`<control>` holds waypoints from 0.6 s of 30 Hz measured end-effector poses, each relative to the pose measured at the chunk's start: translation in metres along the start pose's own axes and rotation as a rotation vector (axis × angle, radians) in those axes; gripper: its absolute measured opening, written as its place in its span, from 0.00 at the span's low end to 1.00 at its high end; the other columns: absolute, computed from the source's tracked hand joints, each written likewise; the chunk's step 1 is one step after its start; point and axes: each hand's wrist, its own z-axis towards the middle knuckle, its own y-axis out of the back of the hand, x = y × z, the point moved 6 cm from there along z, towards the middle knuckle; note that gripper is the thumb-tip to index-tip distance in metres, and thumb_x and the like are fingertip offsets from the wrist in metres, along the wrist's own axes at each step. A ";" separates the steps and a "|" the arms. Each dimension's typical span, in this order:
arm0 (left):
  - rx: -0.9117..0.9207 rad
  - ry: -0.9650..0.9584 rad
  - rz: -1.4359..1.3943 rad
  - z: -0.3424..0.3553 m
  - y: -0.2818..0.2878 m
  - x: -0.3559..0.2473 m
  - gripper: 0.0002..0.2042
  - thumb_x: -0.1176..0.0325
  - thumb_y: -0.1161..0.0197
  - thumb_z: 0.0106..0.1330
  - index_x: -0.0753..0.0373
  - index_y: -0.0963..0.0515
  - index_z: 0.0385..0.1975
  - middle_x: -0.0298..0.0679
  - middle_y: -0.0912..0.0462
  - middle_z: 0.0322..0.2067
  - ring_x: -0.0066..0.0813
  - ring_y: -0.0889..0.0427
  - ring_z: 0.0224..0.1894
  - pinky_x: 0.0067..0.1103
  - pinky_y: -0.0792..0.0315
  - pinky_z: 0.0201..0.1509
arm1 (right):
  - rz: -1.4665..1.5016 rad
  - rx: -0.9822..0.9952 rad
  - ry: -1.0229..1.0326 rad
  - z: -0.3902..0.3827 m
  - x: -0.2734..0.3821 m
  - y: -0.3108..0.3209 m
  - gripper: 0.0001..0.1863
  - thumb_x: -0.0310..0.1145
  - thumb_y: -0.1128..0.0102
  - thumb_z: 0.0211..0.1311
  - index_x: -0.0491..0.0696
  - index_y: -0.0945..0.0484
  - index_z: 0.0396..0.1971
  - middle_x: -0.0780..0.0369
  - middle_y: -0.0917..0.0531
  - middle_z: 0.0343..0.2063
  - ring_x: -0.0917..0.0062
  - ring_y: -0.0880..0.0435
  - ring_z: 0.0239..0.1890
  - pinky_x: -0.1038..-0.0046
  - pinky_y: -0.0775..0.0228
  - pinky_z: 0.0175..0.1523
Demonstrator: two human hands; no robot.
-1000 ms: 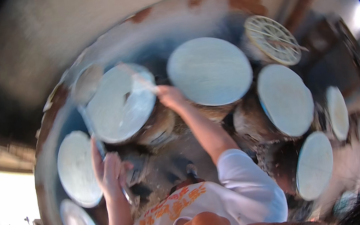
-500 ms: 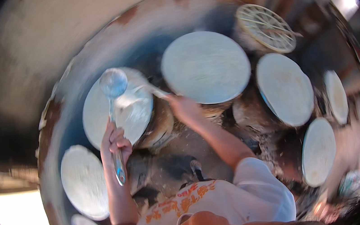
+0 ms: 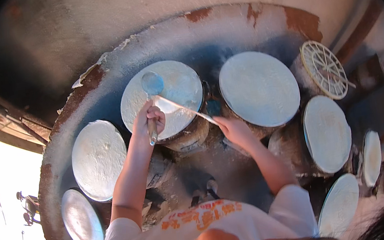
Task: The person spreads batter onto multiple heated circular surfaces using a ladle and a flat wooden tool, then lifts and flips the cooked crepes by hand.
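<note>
My left hand (image 3: 149,119) is wrapped round the handle of a ladle (image 3: 152,83). The ladle's round bluish bowl is above the far left part of a round flat pan (image 3: 178,73) coated in something whitish; whether it touches the coating I cannot tell. In my right hand (image 3: 233,128), at the pan's right, is the end of a long, thin, pale stick-like tool (image 3: 188,109). It slants up and left over the pan's near rim, and its far end, near the ladle's neck, meets a brighter white patch whose nature is unclear.
Similar round pans curve about me: one far right of centre (image 3: 260,89), two at left (image 3: 99,160) (image 3: 82,222), several at right (image 3: 327,133). A round spoked rack (image 3: 324,70) leans at the far right. A curved, soot-stained wall (image 3: 162,39) with flaking edges stands behind.
The whole view has shifted, so the pans appear further right and lower. Relative to the pan, my right hand has come nearer me, and the stick's tip has moved toward the middle. Both grips stay.
</note>
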 end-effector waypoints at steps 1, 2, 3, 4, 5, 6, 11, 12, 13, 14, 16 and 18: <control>0.000 -0.043 0.029 -0.001 0.013 -0.009 0.09 0.71 0.46 0.67 0.58 0.36 0.25 0.26 0.37 0.13 0.12 0.36 0.13 0.14 0.32 0.23 | 0.075 -0.115 -0.089 -0.012 -0.003 -0.005 0.17 0.33 0.50 0.64 0.54 0.27 0.53 0.53 0.21 0.23 0.59 0.21 0.25 0.59 0.31 0.29; 0.064 -0.006 -0.024 0.001 0.030 -0.010 0.08 0.71 0.44 0.66 0.58 0.34 0.25 0.27 0.35 0.14 0.12 0.36 0.13 0.12 0.33 0.21 | 0.160 -0.189 -0.173 -0.033 -0.004 -0.015 0.17 0.32 0.50 0.65 0.53 0.27 0.53 0.55 0.20 0.22 0.62 0.21 0.24 0.62 0.31 0.28; -0.011 -0.089 0.050 0.005 0.021 0.007 0.07 0.71 0.43 0.64 0.59 0.33 0.26 0.28 0.33 0.16 0.13 0.36 0.14 0.12 0.34 0.19 | 0.318 -0.171 -0.353 -0.051 -0.016 -0.029 0.17 0.31 0.51 0.66 0.51 0.28 0.54 0.57 0.21 0.21 0.67 0.22 0.22 0.65 0.32 0.28; -0.112 -0.189 0.017 0.007 0.035 0.027 0.05 0.70 0.44 0.65 0.59 0.32 0.28 0.30 0.32 0.18 0.15 0.35 0.14 0.15 0.32 0.20 | 0.486 -0.127 -0.543 -0.068 -0.020 -0.052 0.18 0.31 0.52 0.66 0.49 0.29 0.55 0.58 0.21 0.20 0.72 0.22 0.20 0.68 0.32 0.27; -0.248 -0.248 0.221 0.004 0.046 0.042 0.04 0.69 0.47 0.66 0.60 0.33 0.31 0.32 0.33 0.17 0.18 0.34 0.15 0.18 0.31 0.20 | 0.706 0.015 -0.720 -0.071 0.004 -0.066 0.18 0.31 0.53 0.68 0.45 0.30 0.56 0.61 0.23 0.19 0.78 0.25 0.18 0.73 0.32 0.26; -0.315 -0.317 0.417 -0.015 0.026 0.070 0.03 0.69 0.49 0.67 0.60 0.33 0.33 0.32 0.36 0.16 0.20 0.35 0.14 0.19 0.32 0.20 | 0.708 0.054 -0.702 -0.071 0.020 -0.069 0.18 0.31 0.53 0.68 0.45 0.30 0.56 0.61 0.23 0.19 0.78 0.25 0.18 0.73 0.32 0.26; 0.306 -0.056 -0.587 0.000 0.053 0.087 0.12 0.73 0.52 0.66 0.58 0.37 0.18 0.28 0.41 0.11 0.15 0.40 0.09 0.11 0.39 0.14 | 0.281 -0.074 -0.138 -0.032 0.079 -0.046 0.18 0.33 0.46 0.63 0.45 0.26 0.52 0.53 0.17 0.31 0.64 0.17 0.31 0.68 0.27 0.38; 0.398 0.040 -0.788 -0.013 0.043 0.080 0.14 0.74 0.51 0.64 0.58 0.39 0.14 0.27 0.40 0.10 0.15 0.39 0.08 0.11 0.39 0.11 | 0.105 -0.112 -0.041 -0.028 0.089 -0.032 0.19 0.34 0.45 0.62 0.45 0.26 0.52 0.51 0.17 0.34 0.61 0.17 0.36 0.67 0.27 0.41; 0.414 0.094 -0.863 -0.033 0.040 0.078 0.14 0.75 0.51 0.64 0.59 0.39 0.15 0.28 0.39 0.09 0.15 0.37 0.08 0.14 0.36 0.11 | 0.272 -0.196 -0.110 -0.022 0.069 -0.032 0.19 0.32 0.44 0.62 0.44 0.26 0.52 0.52 0.18 0.37 0.65 0.18 0.39 0.68 0.28 0.44; 0.435 0.156 -0.905 -0.054 0.035 0.081 0.14 0.75 0.53 0.65 0.58 0.39 0.15 0.27 0.39 0.10 0.14 0.37 0.08 0.14 0.36 0.10 | 0.441 -0.272 -0.189 -0.015 0.045 -0.031 0.18 0.30 0.44 0.61 0.42 0.26 0.52 0.53 0.18 0.41 0.69 0.19 0.43 0.70 0.29 0.46; 0.567 0.147 -0.915 -0.101 0.031 0.074 0.14 0.67 0.51 0.69 0.59 0.38 0.19 0.27 0.38 0.11 0.14 0.38 0.08 0.14 0.37 0.11 | 0.480 -0.211 -0.379 -0.012 -0.004 -0.049 0.19 0.31 0.42 0.60 0.43 0.25 0.51 0.54 0.19 0.45 0.69 0.20 0.48 0.73 0.31 0.52; 0.650 0.075 -0.867 -0.171 0.033 0.051 0.15 0.64 0.53 0.70 0.58 0.39 0.19 0.27 0.38 0.11 0.14 0.39 0.08 0.14 0.38 0.10 | 0.339 -0.086 -0.269 -0.026 0.044 -0.066 0.19 0.33 0.41 0.59 0.46 0.25 0.51 0.56 0.19 0.46 0.69 0.20 0.49 0.73 0.31 0.53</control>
